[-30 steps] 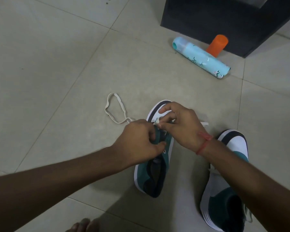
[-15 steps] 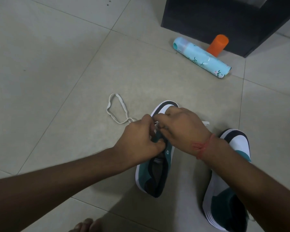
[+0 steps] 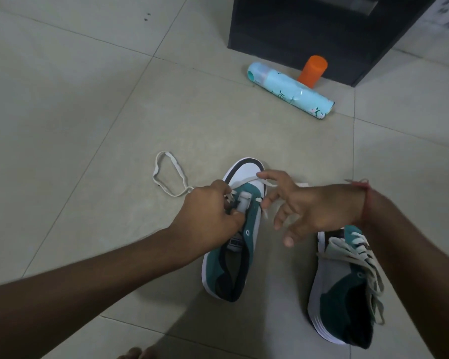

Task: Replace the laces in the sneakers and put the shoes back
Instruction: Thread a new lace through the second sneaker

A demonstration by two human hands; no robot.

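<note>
Lace (image 3: 246,183) only through lowest eyelets of left sneaker (image 3: 233,244) on floor (image 3: 88,99); free end loops loose toward left. Risk, as judgement: loose end pulls back out of eyelet, or sides end uneven, if grip slackens. Left hand (image 3: 208,216) curled, pinching lace at tongue. Right hand (image 3: 303,208) fingers spread, fingertip touching lace near toe, gripping nothing. Second sneaker (image 3: 347,294) laced, at right.

Far right of me: light-blue spray can (image 3: 290,91) lying on my tiled floor (image 3: 75,112); orange cap (image 3: 313,71) upright just behind it; dark cabinet (image 3: 322,32) beyond.
</note>
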